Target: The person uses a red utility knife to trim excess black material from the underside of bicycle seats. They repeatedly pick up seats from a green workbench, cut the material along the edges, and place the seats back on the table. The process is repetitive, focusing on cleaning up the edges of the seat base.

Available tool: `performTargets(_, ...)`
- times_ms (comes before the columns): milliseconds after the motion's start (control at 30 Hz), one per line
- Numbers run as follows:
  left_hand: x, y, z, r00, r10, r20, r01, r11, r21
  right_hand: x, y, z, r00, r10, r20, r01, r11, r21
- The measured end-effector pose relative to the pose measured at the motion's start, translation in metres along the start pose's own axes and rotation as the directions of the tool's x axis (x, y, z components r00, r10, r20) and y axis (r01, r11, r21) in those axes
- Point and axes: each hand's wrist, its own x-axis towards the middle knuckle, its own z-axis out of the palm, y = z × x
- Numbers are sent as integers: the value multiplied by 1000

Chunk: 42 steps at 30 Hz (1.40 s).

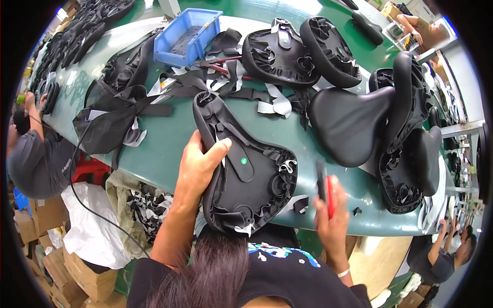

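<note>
My left hand [199, 163] is closed on the left edge of a black bicycle saddle [233, 179], thumb inside the rim. The saddle is upside down at the table's near edge, nose pointing away. Its hollow underside shows, with gathered cover material around the rim and a small green dot on the central strip. To the right of it, my right hand [332, 215] grips a red-handled tool [330, 196] with a dark upper part, raised and apart from the saddle. Motion smears the tool, so its exact kind is unclear.
More black saddles [282, 54] lie at the back and right, one cover-side up [352, 123]. A blue bin [187, 38] stands at the back among fabric scraps [277, 102] and red-handled tools [223, 66]. A black cable [97, 211] hangs at left. Other people [38, 159] sit nearby.
</note>
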Motion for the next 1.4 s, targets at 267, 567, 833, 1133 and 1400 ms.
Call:
performTargets(267,-16,-32,-23,841,465,-275,-261,795,548,100,-10,15,990,128,52,-137,856,499)
performTargets(567,14,19,73,550,503,666,-810,125,573,87,-31,13,968,-252,-8,250,957,148)
performTargets(833,38,0,80,605,481,635,-794,426,434,71,13,-41,900,-289,327,407,825,-393)
performTargets(1133,53,24,55,836,315,448,238,528,-815,7,-19,-8,994,-36,104,84,858,-506)
performTargets(1400,86,28,66,346,760,550,-848,2,530,73,-29,0,986,-127,110,168,709,-685)
